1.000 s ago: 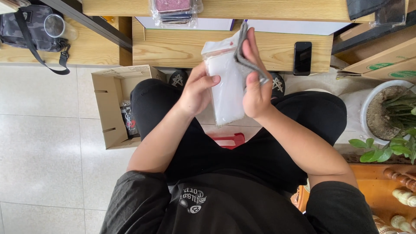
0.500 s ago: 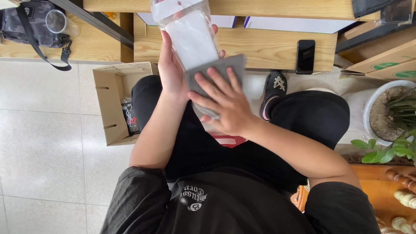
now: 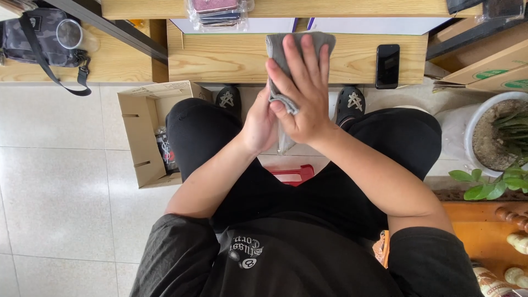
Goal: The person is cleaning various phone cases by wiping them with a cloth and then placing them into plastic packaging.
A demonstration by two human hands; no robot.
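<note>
I sit on a red stool point(image 3: 291, 174) over a tiled floor. My right hand point(image 3: 301, 93) lies flat with fingers spread on a folded grey cloth point(image 3: 286, 55), pressing it against a clear plastic pouch point(image 3: 284, 140) whose lower corner shows beneath my palms. My left hand point(image 3: 258, 126) holds the pouch from behind, mostly hidden by the right hand. Both hands are raised in front of the low wooden table point(image 3: 220, 58).
A black phone point(image 3: 387, 66) lies on the table to the right. Bagged items point(image 3: 219, 11) sit at its far edge. An open cardboard box point(image 3: 148, 132) stands left of my knee, a black bag point(image 3: 44, 33) far left, a potted plant point(image 3: 495, 137) right.
A second ago both hands held the pouch upright. The grey cloth then went over the pouch, and now my right hand lies flat on it, higher and covering the pouch.
</note>
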